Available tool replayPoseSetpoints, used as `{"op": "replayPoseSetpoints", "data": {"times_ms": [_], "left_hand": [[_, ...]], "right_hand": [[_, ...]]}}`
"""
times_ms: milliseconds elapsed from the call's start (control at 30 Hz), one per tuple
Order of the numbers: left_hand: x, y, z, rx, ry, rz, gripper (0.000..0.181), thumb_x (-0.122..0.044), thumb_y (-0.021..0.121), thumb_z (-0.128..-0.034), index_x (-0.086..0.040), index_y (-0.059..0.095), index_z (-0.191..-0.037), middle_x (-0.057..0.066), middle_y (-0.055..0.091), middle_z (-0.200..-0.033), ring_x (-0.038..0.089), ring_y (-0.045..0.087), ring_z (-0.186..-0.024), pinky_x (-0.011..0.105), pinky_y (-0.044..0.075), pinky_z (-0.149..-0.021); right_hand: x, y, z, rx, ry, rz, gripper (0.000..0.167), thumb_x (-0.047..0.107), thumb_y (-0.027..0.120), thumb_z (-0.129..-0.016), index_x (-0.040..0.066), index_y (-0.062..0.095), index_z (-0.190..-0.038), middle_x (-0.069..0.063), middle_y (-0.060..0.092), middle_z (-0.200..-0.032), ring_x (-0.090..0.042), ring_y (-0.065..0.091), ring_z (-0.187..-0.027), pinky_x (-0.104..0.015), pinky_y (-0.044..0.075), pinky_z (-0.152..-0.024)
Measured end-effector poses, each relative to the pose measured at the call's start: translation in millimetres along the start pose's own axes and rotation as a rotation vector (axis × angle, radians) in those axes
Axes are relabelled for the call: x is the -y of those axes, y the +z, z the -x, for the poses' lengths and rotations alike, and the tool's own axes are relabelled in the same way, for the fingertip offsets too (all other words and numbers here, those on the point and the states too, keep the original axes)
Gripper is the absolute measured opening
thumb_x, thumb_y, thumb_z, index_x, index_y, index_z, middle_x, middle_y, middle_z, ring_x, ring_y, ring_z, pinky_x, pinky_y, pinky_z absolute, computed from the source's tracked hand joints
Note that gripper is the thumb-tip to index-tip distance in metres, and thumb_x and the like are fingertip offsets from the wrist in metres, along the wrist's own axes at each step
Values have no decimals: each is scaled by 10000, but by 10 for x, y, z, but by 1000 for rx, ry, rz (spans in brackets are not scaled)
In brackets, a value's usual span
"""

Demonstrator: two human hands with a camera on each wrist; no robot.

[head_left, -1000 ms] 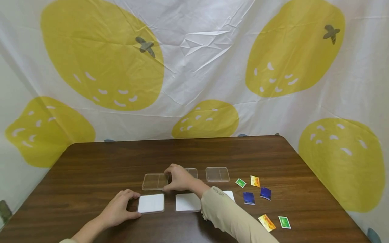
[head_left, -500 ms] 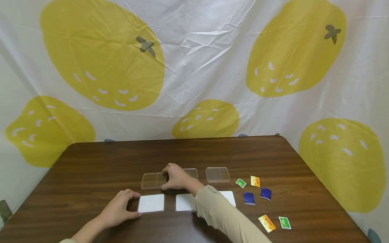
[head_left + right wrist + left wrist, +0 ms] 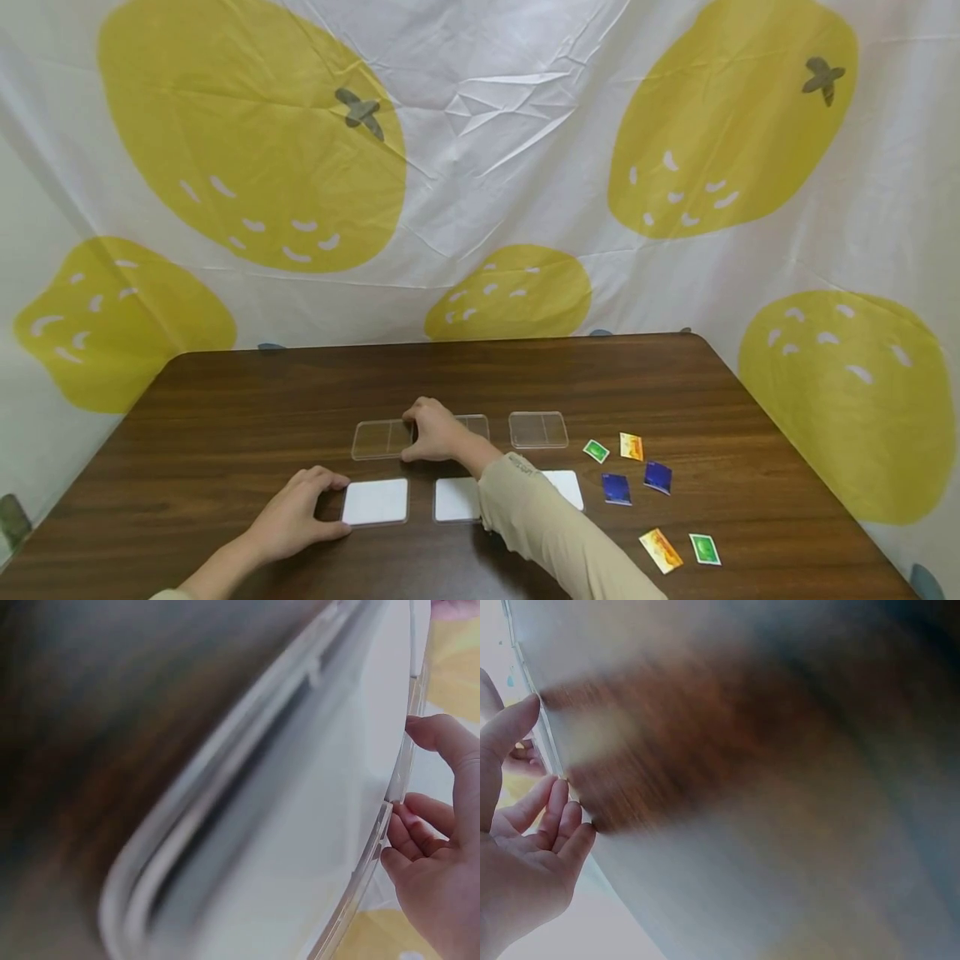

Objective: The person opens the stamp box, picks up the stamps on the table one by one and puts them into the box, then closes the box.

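Right hand point(image 3: 442, 433), head view: grips the right end of the left clear lid point(image 3: 381, 440), thumb near side, fingers far side. Left hand point(image 3: 296, 512): fingers loosely bent, thumb and index at the left corners of the left white case point(image 3: 376, 502); pressure cannot be told. Middle lid point(image 3: 474, 425) and right lid point(image 3: 538, 430) make up the back row; middle case point(image 3: 456, 500) and right case point(image 3: 564, 489) sit partly behind the sleeve point(image 3: 555, 525). Green cards point(image 3: 596, 452), orange cards point(image 3: 632, 447) and blue cards point(image 3: 617, 489) lie loose to the right.

Left wrist: thumb and fingertips spread; nothing visibly clasped.

Right wrist: thumb and fingertips spaced along clear plastic; nearest rim blurred.

Judgement: step in hand, setting the left clear lid behind its case. Next move calls for lining it up flat, then letting go without nudging the middle lid.
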State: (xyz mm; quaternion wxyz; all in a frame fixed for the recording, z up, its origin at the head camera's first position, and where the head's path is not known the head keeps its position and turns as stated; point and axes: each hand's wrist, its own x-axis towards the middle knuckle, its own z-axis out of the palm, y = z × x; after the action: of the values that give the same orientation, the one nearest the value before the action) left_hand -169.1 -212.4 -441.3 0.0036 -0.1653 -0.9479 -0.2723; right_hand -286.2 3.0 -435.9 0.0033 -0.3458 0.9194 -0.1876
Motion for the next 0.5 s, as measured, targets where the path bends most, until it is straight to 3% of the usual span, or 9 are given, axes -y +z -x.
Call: {"op": "replayPoseSetpoints", "data": {"times_ms": [500], "left_hand": [[10, 8, 4, -11, 7, -6, 512, -302, 807, -628, -67, 616, -1042, 4, 579, -1017, 243, 503, -1000, 457, 436, -851]], "right_hand": [[6, -92, 64, -37, -57, -16, 607, 269, 762, -642, -30, 589, -1141, -100, 560, -1067, -221, 506, -1017, -246, 400, -903]]}}
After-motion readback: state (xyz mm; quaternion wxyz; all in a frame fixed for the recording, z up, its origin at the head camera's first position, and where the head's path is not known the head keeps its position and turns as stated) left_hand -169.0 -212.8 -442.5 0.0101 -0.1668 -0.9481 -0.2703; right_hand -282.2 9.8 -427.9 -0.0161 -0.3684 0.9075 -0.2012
